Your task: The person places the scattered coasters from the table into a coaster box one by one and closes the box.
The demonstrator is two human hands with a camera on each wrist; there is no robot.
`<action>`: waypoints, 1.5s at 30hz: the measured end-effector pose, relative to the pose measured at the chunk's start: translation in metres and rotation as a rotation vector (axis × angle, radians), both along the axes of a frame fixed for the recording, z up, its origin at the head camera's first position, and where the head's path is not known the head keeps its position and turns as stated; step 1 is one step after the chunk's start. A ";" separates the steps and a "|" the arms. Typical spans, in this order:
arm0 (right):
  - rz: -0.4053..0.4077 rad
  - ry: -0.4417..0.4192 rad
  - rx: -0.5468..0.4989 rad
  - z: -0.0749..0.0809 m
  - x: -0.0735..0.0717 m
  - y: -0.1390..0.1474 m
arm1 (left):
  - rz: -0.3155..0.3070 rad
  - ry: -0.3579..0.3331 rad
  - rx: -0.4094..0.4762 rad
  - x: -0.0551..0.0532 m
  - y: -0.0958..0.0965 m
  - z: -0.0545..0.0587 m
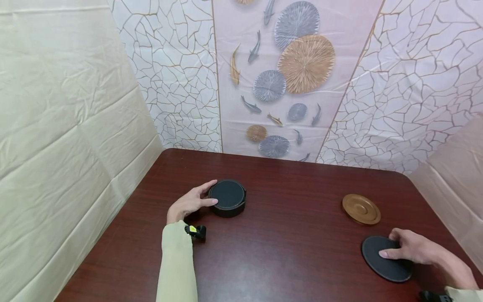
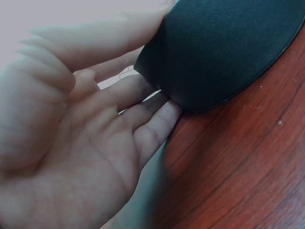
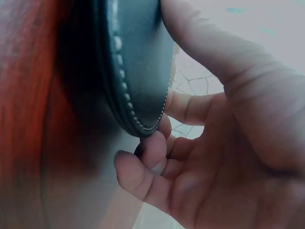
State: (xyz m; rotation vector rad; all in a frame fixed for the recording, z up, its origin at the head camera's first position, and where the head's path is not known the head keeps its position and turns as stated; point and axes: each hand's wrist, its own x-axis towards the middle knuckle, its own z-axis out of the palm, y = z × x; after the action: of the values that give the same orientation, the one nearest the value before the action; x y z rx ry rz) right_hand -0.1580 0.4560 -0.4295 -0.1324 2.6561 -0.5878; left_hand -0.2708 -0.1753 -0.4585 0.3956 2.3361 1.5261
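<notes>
On the left half of the table, my left hand [image 1: 191, 204] grips a round black coaster holder [image 1: 231, 211] by its left side, thumb at the top edge. A black disc fills the top of the holder. In the left wrist view the holder's smooth black side [image 2: 224, 52] stands on the wood, the fingers reaching behind it. My right hand [image 1: 416, 248] pinches a round black coaster [image 1: 388, 268] near the right front, thumb on its upper face and fingers beneath. White stitching runs along the rim of this coaster [image 3: 138, 71] in the right wrist view.
A round brown wooden saucer-like disc [image 1: 361, 209] with raised rings lies on the dark red table [image 1: 286, 235], just beyond the right hand. Patterned cloth [image 1: 271, 126] hangs behind the table's back edge, and plain cream cloth [image 1: 75, 126] along the left side.
</notes>
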 end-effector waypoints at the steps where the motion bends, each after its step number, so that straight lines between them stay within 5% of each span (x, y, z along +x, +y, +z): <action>1: -0.001 -0.001 0.002 0.001 0.000 0.000 | 0.000 -0.002 0.001 0.000 0.000 0.000; 18: 0.063 0.227 0.110 0.041 0.003 -0.021 | -0.017 0.017 0.005 -0.003 -0.002 -0.001; 28: 0.132 0.405 0.134 0.046 0.007 -0.032 | -0.027 0.017 0.016 -0.003 -0.002 -0.002; 45: 0.187 0.455 0.159 0.065 -0.005 -0.062 | -0.009 0.005 0.002 -0.001 -0.002 -0.002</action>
State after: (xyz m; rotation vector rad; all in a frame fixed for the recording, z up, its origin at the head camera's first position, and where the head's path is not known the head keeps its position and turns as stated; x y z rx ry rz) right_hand -0.1629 0.3942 -0.3648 -0.5168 3.0647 -0.3103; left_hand -0.2718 -0.1771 -0.4605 0.4109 2.3333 1.5253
